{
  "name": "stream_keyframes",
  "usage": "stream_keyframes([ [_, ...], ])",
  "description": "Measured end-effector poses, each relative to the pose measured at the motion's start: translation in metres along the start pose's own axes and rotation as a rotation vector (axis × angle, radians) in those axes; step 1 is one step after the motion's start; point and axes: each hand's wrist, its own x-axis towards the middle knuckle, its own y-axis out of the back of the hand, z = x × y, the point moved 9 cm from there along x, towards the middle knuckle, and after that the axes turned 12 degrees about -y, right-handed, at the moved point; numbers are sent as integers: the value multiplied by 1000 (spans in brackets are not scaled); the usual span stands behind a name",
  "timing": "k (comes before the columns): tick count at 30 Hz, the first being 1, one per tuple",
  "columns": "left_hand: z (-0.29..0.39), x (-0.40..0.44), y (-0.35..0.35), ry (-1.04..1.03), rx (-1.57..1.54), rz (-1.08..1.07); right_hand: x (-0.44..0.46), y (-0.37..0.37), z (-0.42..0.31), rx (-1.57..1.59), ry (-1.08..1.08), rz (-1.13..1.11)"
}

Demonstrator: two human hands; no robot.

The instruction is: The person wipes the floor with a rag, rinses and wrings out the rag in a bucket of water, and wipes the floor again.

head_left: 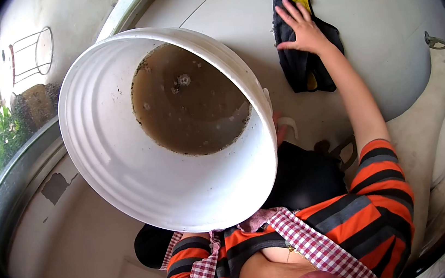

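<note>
A big white plastic bucket (104,152) takes up the middle of the view, tilted so its mouth faces me. Murky brown water (192,109) with dark specks and some bubbles lies inside it. My left arm goes behind the bucket; a little of my left hand (281,130) shows at its right side, by the pale handle (289,125), closed at the bucket, with most fingers hidden. My right hand (306,33) is stretched out with fingers spread, over a black cloth with yellow lining (325,31) on the light floor.
A glass pane (33,111) in a metal frame stands at the left, with a wire rack (31,53) and green plants seen through it. Pale furniture (428,110) with metal fittings is at the right. A grey patch (55,188) marks the floor at lower left.
</note>
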Motion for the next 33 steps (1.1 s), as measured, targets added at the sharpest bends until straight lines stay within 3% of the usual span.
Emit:
stream_keyframes([
  [2,12,4,1,-32,13,-28,-2,-20,0,-246,-62,-238],
  [6,18,2,0,-18,35,-8,-10,-26,-3,-145,44,-197],
  [11,15,8,-10,30,125,-112,-17,-40,-18,-263,31,-312],
  [14,16,17,-15,39,65,-129,-16,-47,-27,-242,44,-275],
  [23,13,18,-21,61,92,-197,-32,-48,-52,-71,272,138],
  [26,12,17,-13,53,104,-185,-54,-51,-51,-28,344,134],
  [31,2,4,-11,106,133,-159,-79,-55,-45,-169,412,-464],
  [33,2,1,-16,94,143,-194,-73,-54,-44,-191,440,-384],
])
